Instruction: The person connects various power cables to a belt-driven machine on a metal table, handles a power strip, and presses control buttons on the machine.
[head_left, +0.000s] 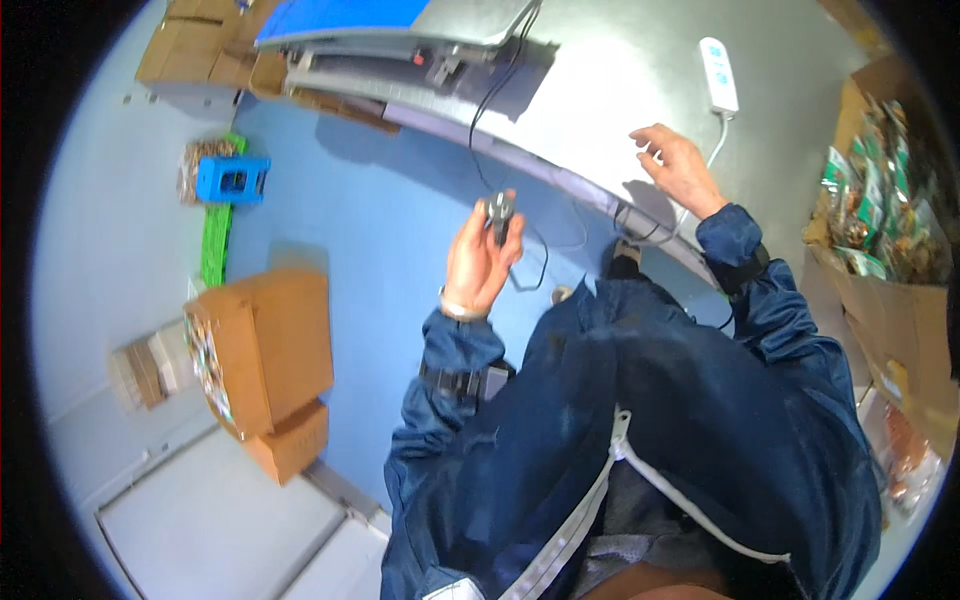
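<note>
**Inspector:** Head view: left hand [480, 262] pinches a small dark plug [499, 212] at its fingertips, black cord [540, 262] trailing down from it. Right hand?

**Assistant:** Right hand [680, 165] rests spread and empty on the grey table [590, 110], just beside a white power strip [718, 75].

**Inspector:** Packages?

**Assistant:** Brown cartons [262, 350] stacked well left of the grip; blue crate [232, 180] above them; open box of green packets [880, 200] beyond the right hand.

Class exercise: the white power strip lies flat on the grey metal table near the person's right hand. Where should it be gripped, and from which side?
Grip the white power strip across its narrow width, about mid-length, coming down from above. It is a long slim bar lying flat on the metal table, so its two long sides are open; its cord leaves the near end, towards the right hand.
</note>
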